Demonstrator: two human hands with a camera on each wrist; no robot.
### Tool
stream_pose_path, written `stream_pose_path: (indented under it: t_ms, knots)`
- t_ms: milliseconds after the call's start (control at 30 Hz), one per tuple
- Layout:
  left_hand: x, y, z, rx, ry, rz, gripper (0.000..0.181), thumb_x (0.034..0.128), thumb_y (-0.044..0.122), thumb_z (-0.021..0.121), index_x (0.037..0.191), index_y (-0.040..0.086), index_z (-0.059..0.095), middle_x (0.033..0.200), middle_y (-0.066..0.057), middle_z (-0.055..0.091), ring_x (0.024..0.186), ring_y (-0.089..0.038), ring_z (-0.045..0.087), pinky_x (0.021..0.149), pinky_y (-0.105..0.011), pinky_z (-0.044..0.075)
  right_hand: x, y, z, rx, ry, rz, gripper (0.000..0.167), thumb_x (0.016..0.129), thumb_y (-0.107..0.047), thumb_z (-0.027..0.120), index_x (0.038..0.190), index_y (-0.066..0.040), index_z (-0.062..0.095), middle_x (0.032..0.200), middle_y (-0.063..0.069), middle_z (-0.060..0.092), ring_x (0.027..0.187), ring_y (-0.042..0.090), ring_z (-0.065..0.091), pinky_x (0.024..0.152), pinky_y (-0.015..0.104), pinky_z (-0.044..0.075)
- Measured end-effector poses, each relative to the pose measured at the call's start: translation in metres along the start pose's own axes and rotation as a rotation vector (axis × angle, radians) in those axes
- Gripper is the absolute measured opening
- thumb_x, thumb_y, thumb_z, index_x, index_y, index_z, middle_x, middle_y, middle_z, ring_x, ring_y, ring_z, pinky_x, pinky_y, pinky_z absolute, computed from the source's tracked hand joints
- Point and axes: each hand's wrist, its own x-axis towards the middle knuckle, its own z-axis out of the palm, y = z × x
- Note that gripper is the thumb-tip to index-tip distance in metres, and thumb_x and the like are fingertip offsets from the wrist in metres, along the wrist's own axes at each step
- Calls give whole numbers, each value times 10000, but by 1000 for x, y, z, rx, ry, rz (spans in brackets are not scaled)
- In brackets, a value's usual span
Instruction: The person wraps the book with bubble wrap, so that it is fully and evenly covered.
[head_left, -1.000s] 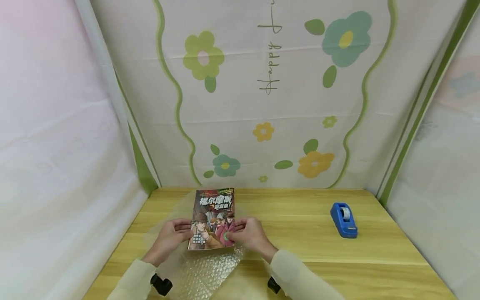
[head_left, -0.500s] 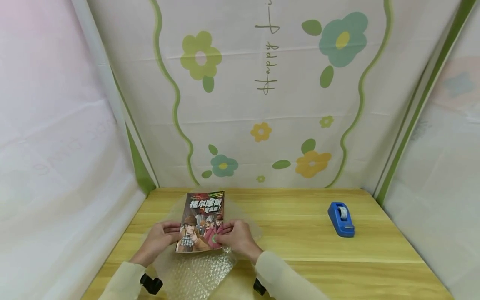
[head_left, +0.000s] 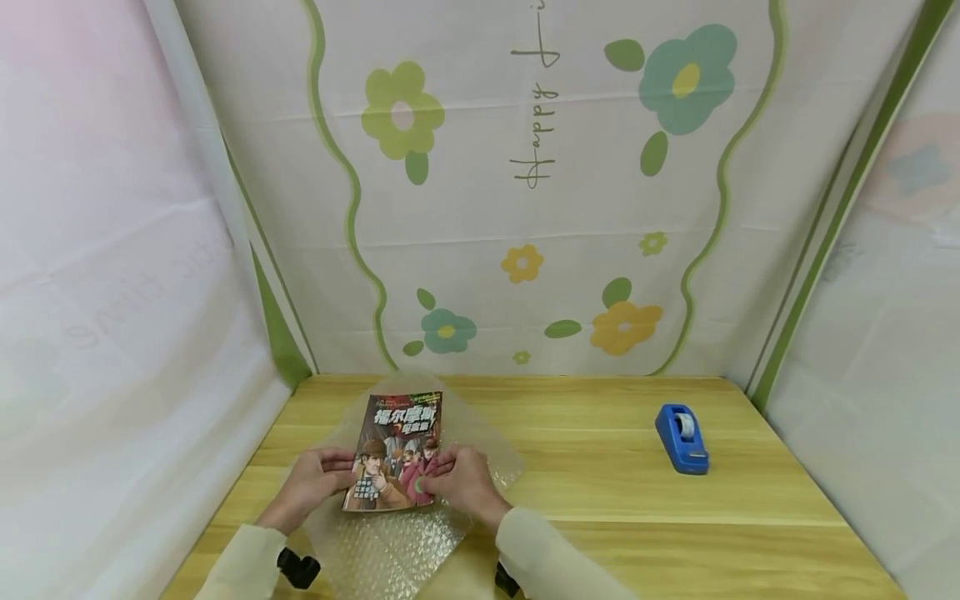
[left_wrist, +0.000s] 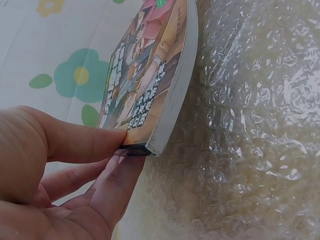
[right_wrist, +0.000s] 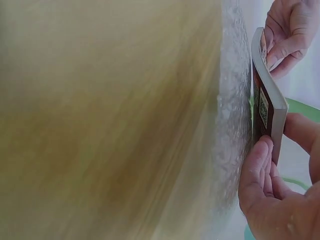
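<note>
A paperback book (head_left: 397, 450) with an illustrated cover and white Chinese lettering is held face up between both hands. My left hand (head_left: 311, 483) pinches its left edge, thumb on the cover and fingers beneath, as the left wrist view shows at the book's corner (left_wrist: 142, 120). On the opposite edge, my right hand (head_left: 468, 483) grips it the same way; in the right wrist view the fingers (right_wrist: 257, 165) press the back cover. Beneath the book lies a sheet of clear bubble wrap (head_left: 390, 550), set diagonally. In the right wrist view a narrow gap shows between book and wrap.
A blue tape dispenser (head_left: 682, 442) with a roll of tape stands on the right of the wooden table (head_left: 600, 492). White flower-printed fabric (head_left: 480, 208) encloses the back and both sides.
Both hands have carried the book left and slightly toward the person, over the bubble wrap. The view has shifted a little. Both hands keep hold of the book.
</note>
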Motion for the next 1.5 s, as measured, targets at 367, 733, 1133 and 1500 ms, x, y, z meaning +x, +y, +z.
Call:
stream_pose_path:
  t_ms: [367,733,1133,1500]
  knots:
    - [5,-8,4,41,11,1,421,925,-86,684,1324,-182,596,1167,-276,711,975,-230,723,798,-333,651,1,6,5,-68,-7,25,186,798,15,874,912,27,727,809,91,767,706,109,713,631,212,624]
    - [7,-15,8,120,32,9,357,895,-92,713,1235,-173,640,1098,-250,729,956,-236,712,758,-304,627,1,9,8,-169,-15,12,179,816,-26,879,868,10,712,776,80,767,669,91,696,596,204,592]
    - [7,-15,11,186,42,30,318,891,-86,729,1189,-173,658,1058,-234,734,966,-273,732,787,-366,643,2,13,8,-236,-24,-6,146,821,-61,883,774,-52,745,688,8,742,589,50,622,541,183,528]
    - [4,-13,12,319,45,84,308,881,-61,746,1167,-163,694,1038,-222,755,969,-321,733,807,-426,651,3,12,7,-324,-34,-7,353,838,-144,896,588,-109,649,486,-120,516,443,38,415,433,190,329]
